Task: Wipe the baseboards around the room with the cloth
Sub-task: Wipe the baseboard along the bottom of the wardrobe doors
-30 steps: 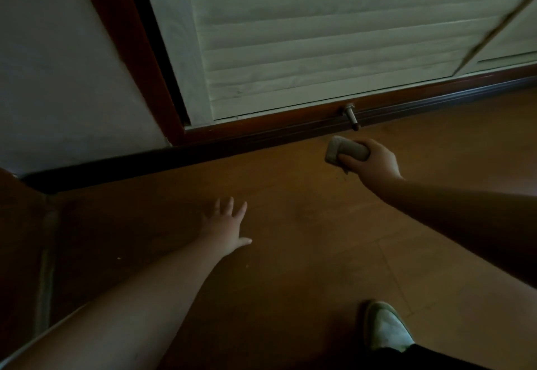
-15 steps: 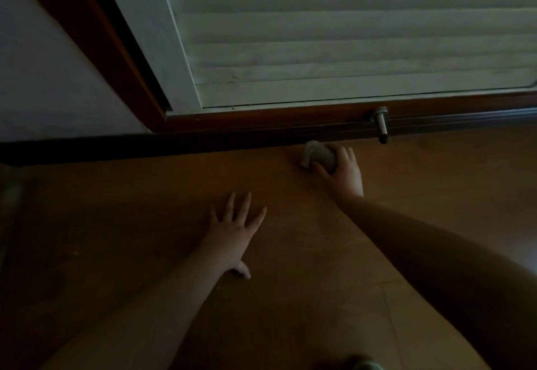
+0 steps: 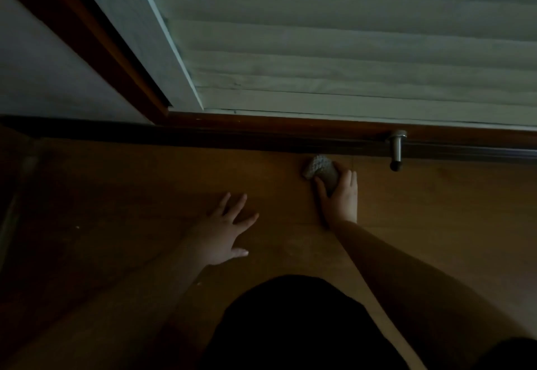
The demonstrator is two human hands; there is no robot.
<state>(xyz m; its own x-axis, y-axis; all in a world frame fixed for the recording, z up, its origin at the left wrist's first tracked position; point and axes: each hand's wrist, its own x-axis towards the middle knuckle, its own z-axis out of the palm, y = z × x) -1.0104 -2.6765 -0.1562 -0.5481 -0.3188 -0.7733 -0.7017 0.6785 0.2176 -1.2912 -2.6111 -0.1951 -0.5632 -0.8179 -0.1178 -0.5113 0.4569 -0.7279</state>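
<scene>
A dark wooden baseboard point(image 3: 232, 138) runs across the view where the floor meets the wall and the window frame. My right hand point(image 3: 341, 198) grips a bunched grey textured cloth point(image 3: 321, 168), holding it low on the floor right at the foot of the baseboard. Whether the cloth touches the board is hard to tell in the dim light. My left hand point(image 3: 223, 231) lies flat on the brown wooden floor point(image 3: 130, 210) with fingers spread, a little left of and nearer than the right hand.
A metal door stopper point(image 3: 396, 149) sticks out from the baseboard just right of the cloth. Above are a white slatted shutter point(image 3: 348, 50) and a dark wooden frame post point(image 3: 96, 38). My dark-clothed knee point(image 3: 290, 326) fills the bottom centre.
The view has shifted closer and lower. My right hand with the cloth went from right of the stopper to left of it, down by the baseboard. My left hand settled flat on the floor.
</scene>
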